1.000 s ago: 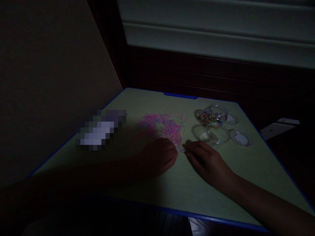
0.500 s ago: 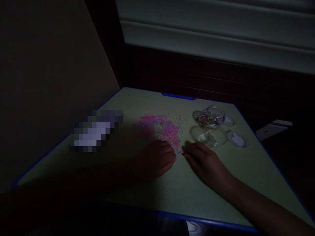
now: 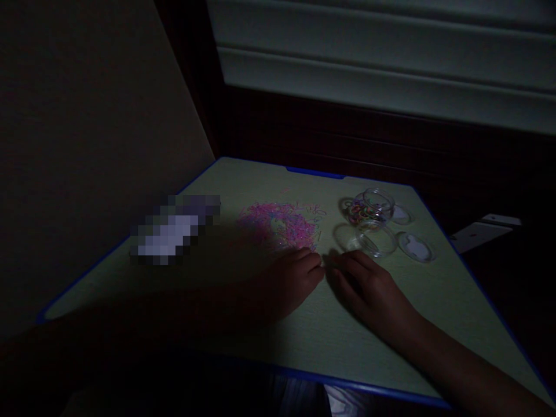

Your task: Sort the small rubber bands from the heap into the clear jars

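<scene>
In the dim light, a loose pile of tiny pink and purple elastic bands [image 3: 299, 227] lies on the table [image 3: 360, 341]. My left hand [image 3: 299, 275] is at the pile's near edge, its fingers curled closed; whatever they may hold is hidden. Just right of it, my right hand [image 3: 365, 281] rests low over the table with its fingers bent and their tips close together. It is too dark to tell what lies between those tips. A small gap separates the two hands. Beyond my right hand lies a clear open jar [image 3: 377, 240], with nothing visible inside.
A second clear jar [image 3: 376, 202] holds multicoloured bands. Two round lids, the nearer one [image 3: 417, 247] and the farther one [image 3: 400, 214], lie to the right. A blurred-out object [image 3: 169, 234] is at left. A white device [image 3: 484, 234] is beyond the right edge.
My left hand has moved right, closer to my right hand. The small band seen between them earlier is no longer visible. The camera view has shifted slightly.
</scene>
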The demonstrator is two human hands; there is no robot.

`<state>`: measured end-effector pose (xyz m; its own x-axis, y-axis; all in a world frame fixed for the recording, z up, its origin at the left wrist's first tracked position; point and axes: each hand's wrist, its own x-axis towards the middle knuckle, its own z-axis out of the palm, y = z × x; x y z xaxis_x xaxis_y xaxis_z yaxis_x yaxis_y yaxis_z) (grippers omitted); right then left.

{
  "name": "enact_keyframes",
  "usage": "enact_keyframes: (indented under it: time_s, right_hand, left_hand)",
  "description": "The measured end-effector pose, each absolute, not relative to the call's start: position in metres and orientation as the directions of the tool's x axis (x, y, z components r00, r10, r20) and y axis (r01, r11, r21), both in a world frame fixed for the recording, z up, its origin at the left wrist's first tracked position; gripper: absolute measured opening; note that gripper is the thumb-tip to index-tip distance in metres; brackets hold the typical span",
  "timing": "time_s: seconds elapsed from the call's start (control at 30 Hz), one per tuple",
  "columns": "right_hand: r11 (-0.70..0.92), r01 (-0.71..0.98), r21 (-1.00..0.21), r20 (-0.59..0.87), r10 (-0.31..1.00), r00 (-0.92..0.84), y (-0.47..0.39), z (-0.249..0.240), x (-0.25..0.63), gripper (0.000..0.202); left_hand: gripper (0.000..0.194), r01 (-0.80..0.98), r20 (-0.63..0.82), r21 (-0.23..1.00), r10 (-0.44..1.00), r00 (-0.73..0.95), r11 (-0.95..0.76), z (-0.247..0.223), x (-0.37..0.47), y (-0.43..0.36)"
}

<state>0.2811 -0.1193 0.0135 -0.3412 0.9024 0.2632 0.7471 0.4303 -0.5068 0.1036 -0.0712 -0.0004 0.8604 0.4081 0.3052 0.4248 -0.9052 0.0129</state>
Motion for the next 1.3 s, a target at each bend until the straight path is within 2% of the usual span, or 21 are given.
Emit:
enact_keyframes:
  time_s: [0.17,0.3,0.53,0.93,1.07,1.3]
  right_hand:
    - [0.439,0.761,-0.478,0.271,0.898,-0.348,-0.120,0.015,0.281,0.021]
    - [0.437,0.787,-0.435,0.251,0.898,-0.360,-0.120,0.015,0.282,0.021]
    - [0.427,0.826,-0.368,0.226,0.903,-0.365,-0.121,0.014,0.284,0.021]
    - [0.427,0.839,-0.339,0.220,0.902,-0.370,-0.121,0.015,0.284,0.021]
    - [0.434,0.832,-0.346,0.236,0.898,-0.371,-0.122,0.015,0.284,0.021]
    - [0.446,0.817,-0.365,0.243,0.893,-0.379,-0.122,0.019,0.284,0.023]
  left_hand:
    - [0.013,0.534,0.283,0.026,0.519,0.807,-0.845,-0.002,0.112,-0.071]
    - [0.011,0.521,0.247,0.011,0.507,0.826,-0.853,0.000,0.110,-0.070]
    - [0.011,0.468,0.243,-0.176,0.422,0.873,-0.866,0.000,0.111,-0.078]
    - [0.007,0.491,0.265,-0.175,0.439,0.858,-0.854,-0.001,0.110,-0.079]
    - [0.010,0.537,0.309,-0.117,0.484,0.819,-0.835,-0.002,0.107,-0.076]
    - [0.014,0.604,0.345,0.118,0.602,0.720,-0.788,-0.004,0.107,-0.070]
